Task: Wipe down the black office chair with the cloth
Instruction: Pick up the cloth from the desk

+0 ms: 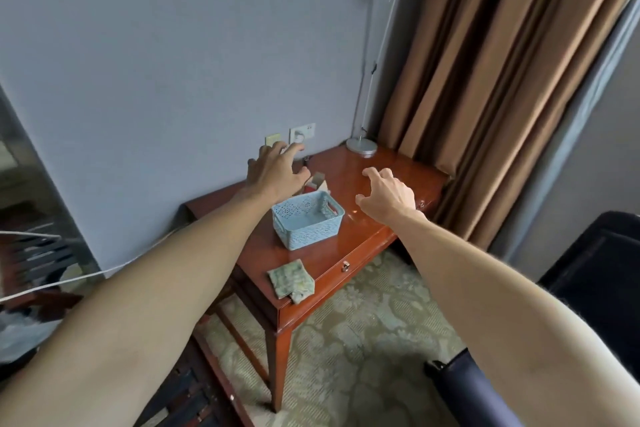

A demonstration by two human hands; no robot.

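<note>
A folded green-patterned cloth [291, 279] lies on the near corner of the red-brown wooden desk [360, 229]. Part of the black office chair [595, 270] shows at the right edge, with a padded armrest [467, 388] lower down. Both my arms stretch out over the desk. My left hand [275, 172] hovers near the wall behind a blue basket, fingers spread and holding nothing. My right hand [388, 194] hovers above the desktop, fingers loosely bent and empty. Neither hand touches the cloth or the chair.
A light blue perforated basket [306, 224] stands mid-desk, with a small open box [316, 184] behind it. A white lamp [362, 146] stands at the far corner by brown curtains [485, 73]. Wall sockets [302, 133] sit above the desk. A dark slatted chair [194, 395] is at lower left.
</note>
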